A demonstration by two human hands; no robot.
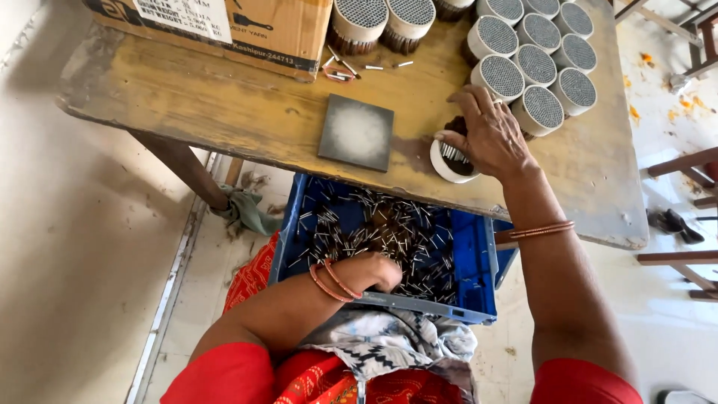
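A: L hand (380, 271)?

B: Down in the blue plastic crate (471, 254) on the lap, fingers curled into the heap of thin metal pins (374, 224). Looks closed on a pinch of them, but the fingers are buried, so can't tell what it actually holds.

A: R hand (490, 135)?

B: Up on the worn yellow wooden bench (224, 105), clasped over the top of a round white holder (447, 158) part-filled w/ pins. Holder sits at the bench's near edge, just above the crate.

A: How would those pins handle?

B: Prob. light, stiff, slick. Easy to drop singly, pointy maybe; best taken as a small bunch btwn fingertips. Holder seems rigid & light, so steady it by the rim, else it could tip off the edge.

A: Anything else nearby?

B: Square grey metal plate (357, 132) lying flat to the holder's left. Cluster of filled round white holders w/ mesh-like tops (535, 63) just beyond the R hand. Brown cardboard box (284, 30) at the far edge, a few loose pins beside it.
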